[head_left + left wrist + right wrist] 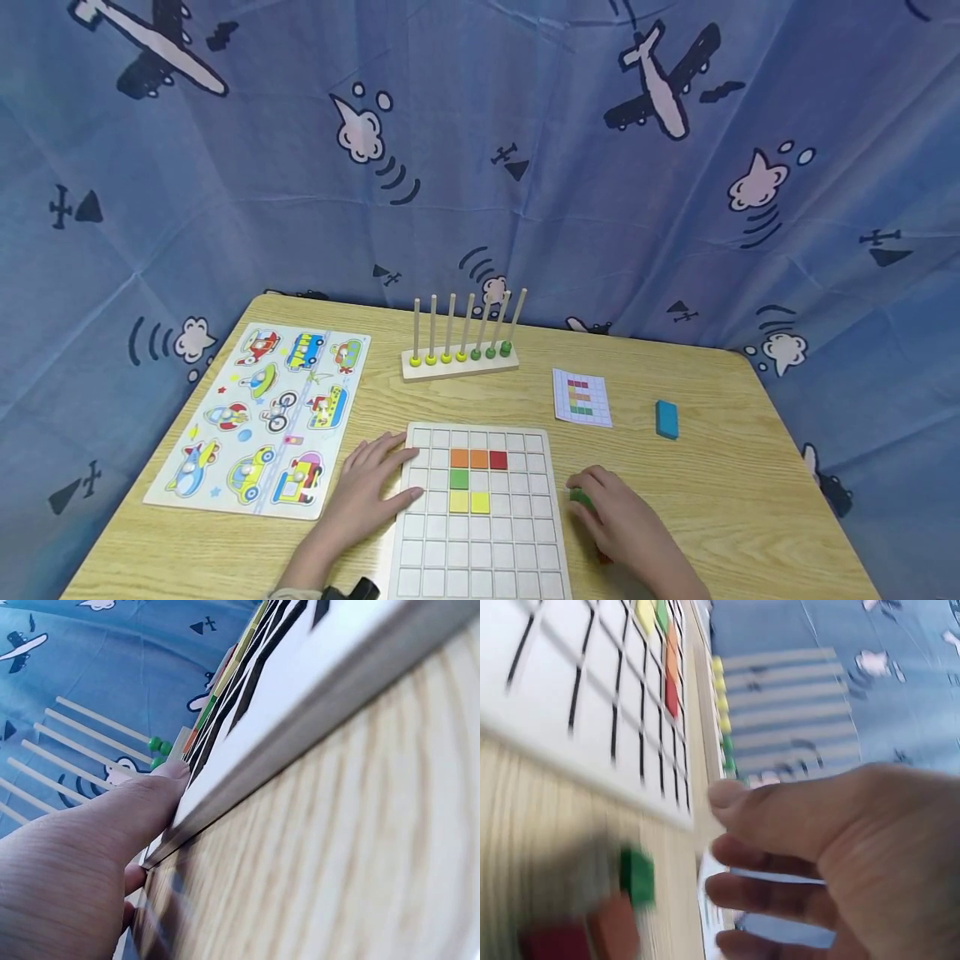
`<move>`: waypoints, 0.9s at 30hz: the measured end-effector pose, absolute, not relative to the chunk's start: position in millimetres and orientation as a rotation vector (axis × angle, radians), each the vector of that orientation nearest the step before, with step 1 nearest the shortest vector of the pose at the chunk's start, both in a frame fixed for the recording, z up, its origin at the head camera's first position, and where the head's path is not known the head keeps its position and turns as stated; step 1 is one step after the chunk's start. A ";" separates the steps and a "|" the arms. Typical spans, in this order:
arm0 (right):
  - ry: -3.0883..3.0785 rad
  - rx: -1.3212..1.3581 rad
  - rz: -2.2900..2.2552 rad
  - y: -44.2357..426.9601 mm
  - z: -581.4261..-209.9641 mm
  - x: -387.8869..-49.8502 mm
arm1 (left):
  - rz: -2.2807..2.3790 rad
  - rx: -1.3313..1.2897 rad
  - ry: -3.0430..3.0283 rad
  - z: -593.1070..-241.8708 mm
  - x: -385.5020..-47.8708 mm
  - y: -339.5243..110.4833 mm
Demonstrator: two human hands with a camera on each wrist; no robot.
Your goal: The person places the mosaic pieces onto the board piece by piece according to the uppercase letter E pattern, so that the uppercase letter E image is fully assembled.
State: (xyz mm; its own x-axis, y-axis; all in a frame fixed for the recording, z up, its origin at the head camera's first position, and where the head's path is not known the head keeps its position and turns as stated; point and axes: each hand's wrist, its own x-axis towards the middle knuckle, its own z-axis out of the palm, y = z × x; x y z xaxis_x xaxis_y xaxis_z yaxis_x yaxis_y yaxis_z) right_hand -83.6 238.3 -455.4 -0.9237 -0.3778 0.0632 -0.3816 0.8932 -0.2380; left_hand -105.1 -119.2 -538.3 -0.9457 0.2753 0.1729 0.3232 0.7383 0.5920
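The board, a white grid, lies flat on the surface between the two hands. In its second row from the far edge sit two orange tiles and a red tile, side by side. A green tile sits just below the leftmost orange one, and two yellow tiles fill neighbouring squares in the row under that.

The left hand rests at the board's left edge, fingers loosely extended and gripping nothing, with the thumb touching the rim.

The right hand is just right of the board, over a green block. Its fingers are parted and relaxed, with no block in their grasp; whether they touch the green block I cannot tell. Near that block, on the surface, are an orange block and a red block, blurred in the right wrist view.

Beyond the right hand lie a card printed with a coloured pattern and a blue block. A rack of seven rods, with yellow and green beads, stands past the board's far edge. A puzzle with vehicle pieces lies to the left.
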 end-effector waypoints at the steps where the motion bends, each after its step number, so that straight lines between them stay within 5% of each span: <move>1: -3.076 0.565 0.389 244.4 -454.1 -81.4 | -0.992 -0.493 -2.860 -538.3 -105.0 -119.3; 12: -3.439 0.071 0.513 290.0 -459.3 -65.9 | -0.975 -0.497 -2.839 -536.3 -105.4 -120.8; 27: -3.387 0.087 0.457 302.0 -472.9 -64.9 | -0.988 -0.491 -2.873 -535.7 -104.5 -119.5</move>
